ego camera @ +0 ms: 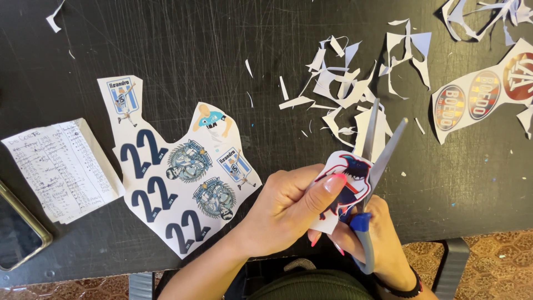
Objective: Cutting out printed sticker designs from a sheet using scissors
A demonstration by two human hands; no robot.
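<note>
The right hand (383,239) sits lowest in the view, closest to the wearer, clenched around the blue handle of a pair of scissors (373,166) whose grey blades stand parted and point up and away across the table. Just to its left, the left hand (288,208) pinches a small paper cut-out (347,180) between thumb and fingers, holding it above the near edge of the black table (183,50), right against the blades. The cut-out shows a dark blue and red figure with a white border. It looks thin, light and floppy, likely to bend or tear if tugged, so a hold by its white margin close to the cutting line seems the sensible place to steady it.

Left of the hands lies a larger sticker sheet (177,183), part trimmed, printed with dark blue numerals, round crests and small figures. Beyond the blades a heap of white paper offcuts (355,83) is scattered. Further right sits another printed sheet (483,94) with oval badges, cut off by the frame edge. At far left a handwritten note (58,166) overlaps a phone (19,233), only partly in view.

The lower part of the cut-out is hidden behind the fingers, and the scissor handles are mostly buried in the right palm.
</note>
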